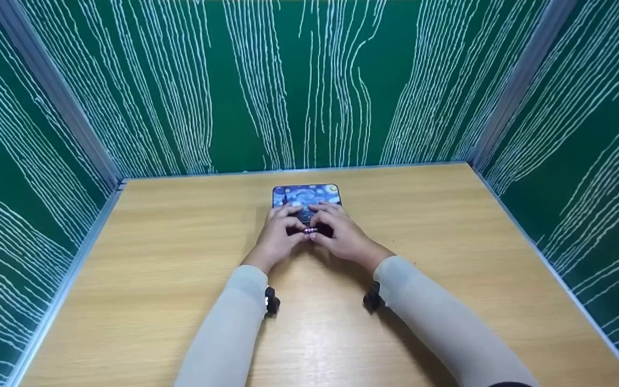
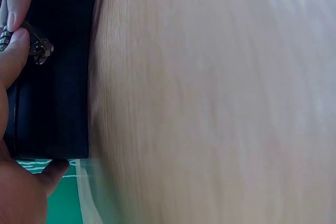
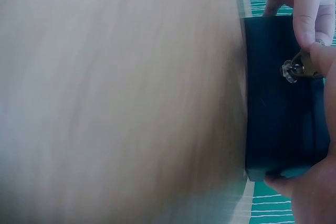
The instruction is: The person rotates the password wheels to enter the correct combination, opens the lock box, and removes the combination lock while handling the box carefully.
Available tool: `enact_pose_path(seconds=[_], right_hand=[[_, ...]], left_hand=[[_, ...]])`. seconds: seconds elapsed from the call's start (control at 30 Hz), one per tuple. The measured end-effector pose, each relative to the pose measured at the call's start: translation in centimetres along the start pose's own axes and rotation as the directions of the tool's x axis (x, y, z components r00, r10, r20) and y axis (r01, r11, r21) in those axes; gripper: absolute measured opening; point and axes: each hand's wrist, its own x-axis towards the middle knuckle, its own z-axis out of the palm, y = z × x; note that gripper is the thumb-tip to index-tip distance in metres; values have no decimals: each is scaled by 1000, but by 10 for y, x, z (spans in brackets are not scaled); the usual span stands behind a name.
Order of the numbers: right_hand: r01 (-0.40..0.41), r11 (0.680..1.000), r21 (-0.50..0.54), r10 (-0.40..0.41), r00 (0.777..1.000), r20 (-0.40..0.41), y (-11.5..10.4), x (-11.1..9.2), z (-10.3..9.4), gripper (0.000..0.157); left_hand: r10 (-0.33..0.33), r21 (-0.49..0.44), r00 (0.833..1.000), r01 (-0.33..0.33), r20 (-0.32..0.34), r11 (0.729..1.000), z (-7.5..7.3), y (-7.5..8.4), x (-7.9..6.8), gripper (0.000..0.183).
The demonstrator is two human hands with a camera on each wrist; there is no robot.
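Observation:
A dark box (image 3: 278,129) stands on the table, its lid (image 1: 307,196) printed with a blue swirling night-sky painting. From the metal clasp (image 2: 42,51) on its front hangs a small combination padlock (image 3: 311,65) with number dials. My left hand (image 1: 280,234) pinches the padlock from the left between thumb and forefinger. From the right, my right hand (image 1: 347,236) pinches it as well, so the fingertips of both hands meet there. Other fingers of each hand rest on the lid and along the box's sides. The fingers partly hide the dials.
The wooden table (image 1: 180,252) reaches back to a green wall (image 1: 245,107) with white wavy lines. Similar panels rise at the left and right, with metal posts (image 1: 524,80) at the corners. A small black device (image 1: 272,301) sits at each wrist.

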Motion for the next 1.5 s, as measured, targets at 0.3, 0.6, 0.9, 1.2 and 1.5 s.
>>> enact_pose_path(seconds=[0.3,0.6,0.9,1.2,1.5], right_hand=[[22,1000,-12,-22,1000,-11,2,0,2,20],[12,1000,-24,-12,1000,-2,3,0,2,22],[1,1000,1,-2,1000,8,3,1,1,22],[9,1000,4,-9,1000,-4,4,0,2,19],[53,998,-20,-53,998,-16,3,0,2,19]], left_hand=[[21,4,1000,-21,1,1000,0,-2,0,5],[22,2,1000,-22,-6,1000,0,-2,0,6],[2,-5,1000,-2,0,1000,0,-3,1,6],[17,-10,1000,-17,1,1000,0,-2,1,6],[54,10,999,-54,-9,998,1,-4,1,7]])
